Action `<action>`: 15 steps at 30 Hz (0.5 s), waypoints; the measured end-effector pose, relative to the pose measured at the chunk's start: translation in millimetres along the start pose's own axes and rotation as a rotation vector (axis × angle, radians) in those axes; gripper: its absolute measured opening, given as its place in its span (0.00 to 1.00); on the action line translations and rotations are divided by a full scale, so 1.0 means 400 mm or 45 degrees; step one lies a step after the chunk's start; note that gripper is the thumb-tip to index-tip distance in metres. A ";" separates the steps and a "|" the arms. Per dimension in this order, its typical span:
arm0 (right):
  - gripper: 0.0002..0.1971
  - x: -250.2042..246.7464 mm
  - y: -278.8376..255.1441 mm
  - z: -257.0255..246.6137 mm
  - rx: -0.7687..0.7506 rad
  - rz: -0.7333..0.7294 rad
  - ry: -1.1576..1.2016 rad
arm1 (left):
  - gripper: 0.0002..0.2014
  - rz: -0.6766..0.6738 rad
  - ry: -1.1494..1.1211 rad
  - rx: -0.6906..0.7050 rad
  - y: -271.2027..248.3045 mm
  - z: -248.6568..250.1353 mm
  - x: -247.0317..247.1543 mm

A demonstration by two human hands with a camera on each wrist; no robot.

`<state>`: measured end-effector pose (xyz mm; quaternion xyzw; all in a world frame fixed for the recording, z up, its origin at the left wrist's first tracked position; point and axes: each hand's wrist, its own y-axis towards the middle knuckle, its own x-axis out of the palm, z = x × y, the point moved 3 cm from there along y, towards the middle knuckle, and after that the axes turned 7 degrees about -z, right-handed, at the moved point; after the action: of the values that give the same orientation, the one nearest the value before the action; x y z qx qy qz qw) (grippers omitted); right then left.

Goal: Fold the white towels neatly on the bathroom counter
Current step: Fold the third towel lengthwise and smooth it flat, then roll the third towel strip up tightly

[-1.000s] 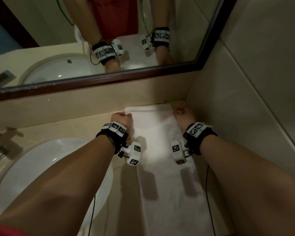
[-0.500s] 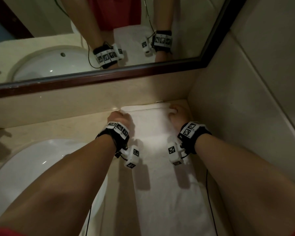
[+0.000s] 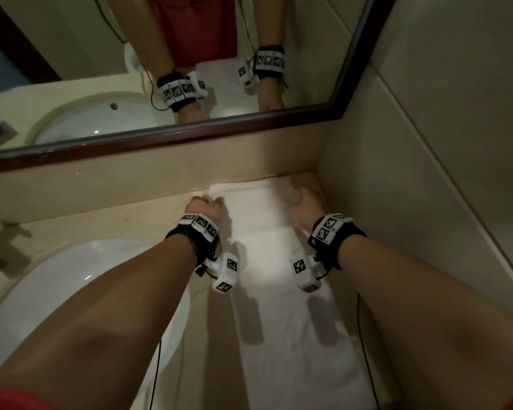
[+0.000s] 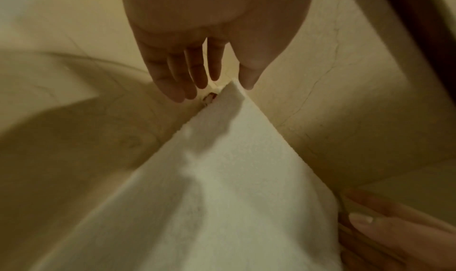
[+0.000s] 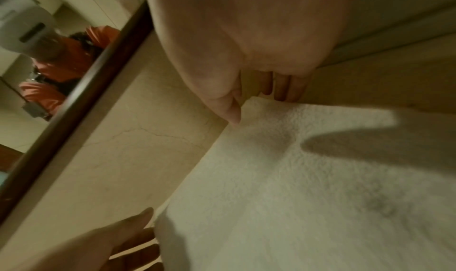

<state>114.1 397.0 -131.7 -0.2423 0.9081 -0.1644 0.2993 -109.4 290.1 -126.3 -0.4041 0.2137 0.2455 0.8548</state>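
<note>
Towel [image 3: 282,306], white and already narrowed into a long strip, lay on the table [image 3: 125,220] between the sink basin [image 3: 42,285] and the right-hand wall, its far end close under the mirror [image 3: 190,134]. The left hand [image 3: 203,207] sat at the far left corner and the right hand [image 3: 304,204] at the far right corner. In the left wrist view the fingers [image 4: 177,80] were extended and only loosely bent, their tips at the corner of the cloth [image 4: 229,92]; no pinch on the fabric could be made out. In the right wrist view the thumb lay on top of the corner [image 5: 249,103] with the fingers [image 5: 283,88] behind its edge, in contact with the cloth, though whether they gripped it could not be told.

Judged from the lie of the cloth, the lengthwise fold was complete and the edges roughly aligned. A crosswise ridge under the wrists suggested a short fold at the far end, though this was not certain. What remained was probably to bring the strip over on itself along its length, square the edges and smooth the stack. Only one towel was visible, so the state of any others could not be assessed.
</note>
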 end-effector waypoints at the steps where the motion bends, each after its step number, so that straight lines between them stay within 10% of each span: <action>1: 0.30 -0.004 -0.017 0.000 0.008 0.002 0.010 | 0.25 0.004 0.008 0.009 -0.008 -0.004 -0.003; 15: 0.28 0.011 -0.413 0.010 -0.011 0.093 0.054 | 0.18 -0.086 0.034 0.243 -0.328 -0.138 -0.028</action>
<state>169.8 257.2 -63.4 -0.2067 0.9232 -0.1544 0.2847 -49.8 170.9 -75.2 -0.3311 0.2338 0.1897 0.8943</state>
